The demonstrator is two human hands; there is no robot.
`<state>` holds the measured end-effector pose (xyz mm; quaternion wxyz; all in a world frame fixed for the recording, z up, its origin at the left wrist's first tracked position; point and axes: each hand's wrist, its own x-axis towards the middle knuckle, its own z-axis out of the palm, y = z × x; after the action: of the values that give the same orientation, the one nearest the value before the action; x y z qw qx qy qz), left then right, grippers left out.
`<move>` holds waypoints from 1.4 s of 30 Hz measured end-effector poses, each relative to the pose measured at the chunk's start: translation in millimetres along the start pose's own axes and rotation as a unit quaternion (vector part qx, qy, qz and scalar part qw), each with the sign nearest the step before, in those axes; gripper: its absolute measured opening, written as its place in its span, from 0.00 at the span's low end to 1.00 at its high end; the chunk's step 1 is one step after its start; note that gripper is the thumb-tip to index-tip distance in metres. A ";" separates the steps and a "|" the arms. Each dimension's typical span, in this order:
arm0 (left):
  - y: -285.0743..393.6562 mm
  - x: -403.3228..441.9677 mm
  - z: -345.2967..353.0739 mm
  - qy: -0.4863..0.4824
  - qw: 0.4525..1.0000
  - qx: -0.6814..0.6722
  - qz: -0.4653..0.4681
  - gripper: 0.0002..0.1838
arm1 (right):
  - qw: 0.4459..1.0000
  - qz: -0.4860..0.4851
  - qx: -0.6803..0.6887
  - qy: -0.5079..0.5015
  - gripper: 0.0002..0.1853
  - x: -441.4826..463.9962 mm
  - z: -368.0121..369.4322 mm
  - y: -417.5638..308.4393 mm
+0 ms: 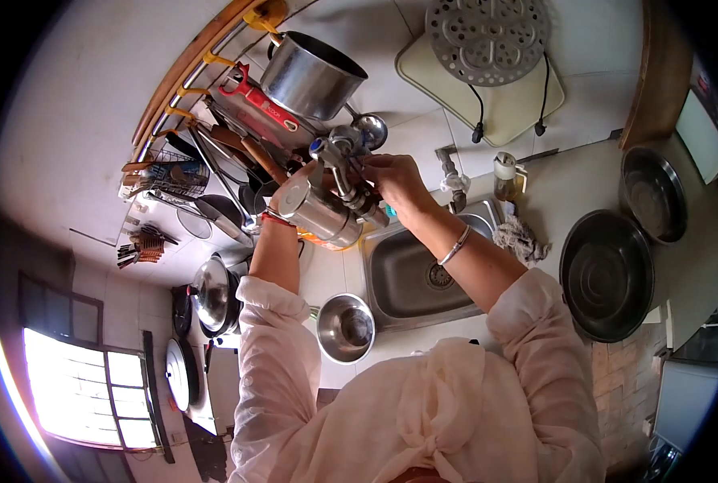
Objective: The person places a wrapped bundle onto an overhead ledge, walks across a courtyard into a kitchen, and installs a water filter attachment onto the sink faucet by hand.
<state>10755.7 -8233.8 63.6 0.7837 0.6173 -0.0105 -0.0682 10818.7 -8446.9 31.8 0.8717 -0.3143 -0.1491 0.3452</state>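
A tap (344, 171) with a blue-marked knob stands out in front of me, and a shiny stainless-steel cylinder (314, 211) is tilted beside it. Whether the two are joined I cannot tell. My left hand (292, 183), a red string at its wrist, is behind the cylinder, and its fingers are hidden. At the tap's right side is my right hand (392, 182), with a silver bangle on the wrist. Its fingers are bent and pressed together against the fitting; what they grip is hidden. Below both hands is the steel sink (383, 298).
A steel pot (310, 76), a ladle (370, 131) and several utensils hang on the wall rail. A steel bowl (346, 328) sits left of the sink. To the right are a cloth (520, 239), a glass jug (507, 177) and two dark basins (606, 274).
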 end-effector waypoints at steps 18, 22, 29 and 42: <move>6.7 -7.1 -12.0 -0.055 0.995 -0.086 -0.002 0.23 | 0.947 -0.087 -0.308 0.011 0.13 15.6 -1.3 9.4; 8.9 -1.0 -5.8 -0.066 0.995 -0.069 0.014 0.22 | 0.937 -0.111 -0.331 0.015 0.12 22.3 -9.8 15.7; 19.5 -12.6 17.3 -0.083 0.995 -0.010 0.064 0.20 | 0.784 -0.216 -0.581 0.023 0.10 0.4 -12.7 -38.8; 118.7 -2.3 68.7 0.092 0.874 0.476 0.027 0.15 | 0.798 -0.183 -0.559 -0.132 0.11 19.2 -31.3 -89.9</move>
<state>10757.7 -8272.8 195.0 0.3945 0.9185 0.0136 0.0236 10893.1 -8498.2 67.4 0.5637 -0.6647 -0.4847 0.0740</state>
